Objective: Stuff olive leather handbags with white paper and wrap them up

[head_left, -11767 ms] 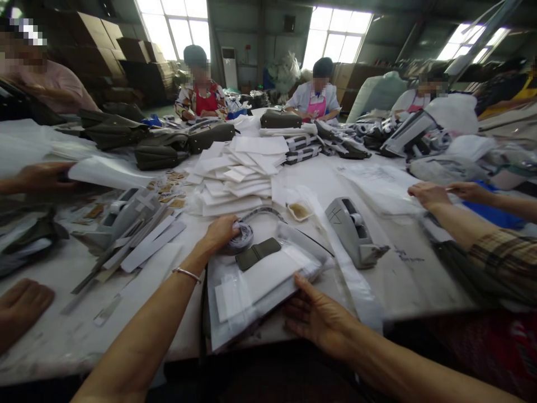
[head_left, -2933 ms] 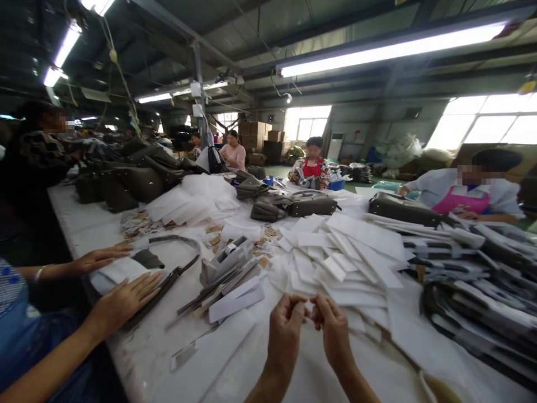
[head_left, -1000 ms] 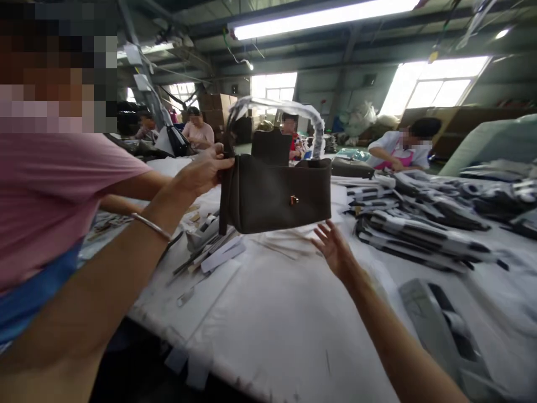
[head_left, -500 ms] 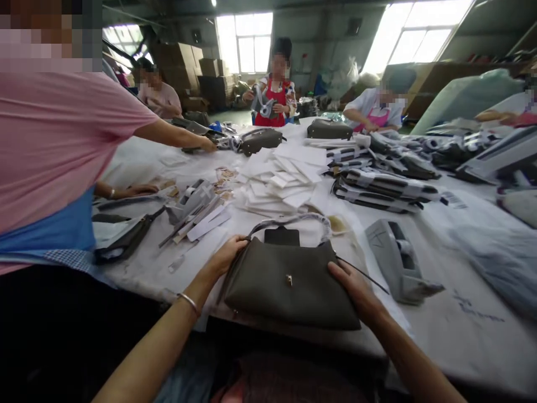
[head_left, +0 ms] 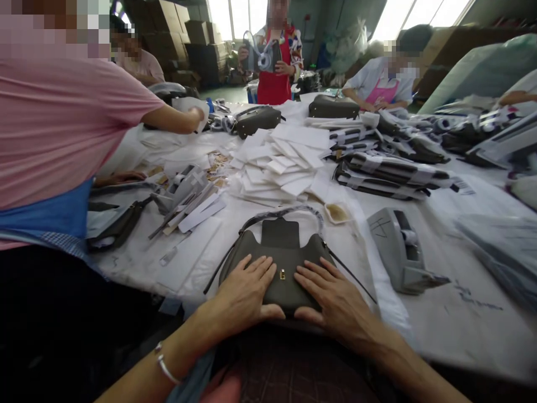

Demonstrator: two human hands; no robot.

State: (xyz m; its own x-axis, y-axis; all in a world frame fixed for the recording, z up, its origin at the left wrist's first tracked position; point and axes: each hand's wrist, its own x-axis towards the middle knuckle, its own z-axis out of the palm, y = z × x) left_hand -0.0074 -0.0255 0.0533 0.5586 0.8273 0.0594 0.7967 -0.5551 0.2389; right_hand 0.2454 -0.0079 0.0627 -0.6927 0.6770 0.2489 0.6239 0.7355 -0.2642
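A dark olive handbag (head_left: 282, 252) lies on its back at the table's near edge, its front panel facing up. It has a small gold clasp (head_left: 282, 274) in the middle, a tab standing out at the top, and a handle (head_left: 285, 212) in clear wrap. My left hand (head_left: 247, 288) rests flat on the left half of the panel, fingers stretched out. On the right half lies my right hand (head_left: 327, 291), also flat with fingers spread. Thin straps trail from both sides of the bag.
White sheets (head_left: 285, 162) are heaped beyond the bag. A tape dispenser (head_left: 398, 252) stands to the right, near stacked wrapped bags (head_left: 390, 176). Paper strips (head_left: 201, 212) lie left. A co-worker in a pink shirt (head_left: 71, 117) leans in from the left; other people work across the table.
My hands have moved from the bag's sides onto its front panel and now lie flat. The bag sits straighter. The co-worker at left now holds something white; the one in red has raised a bag.
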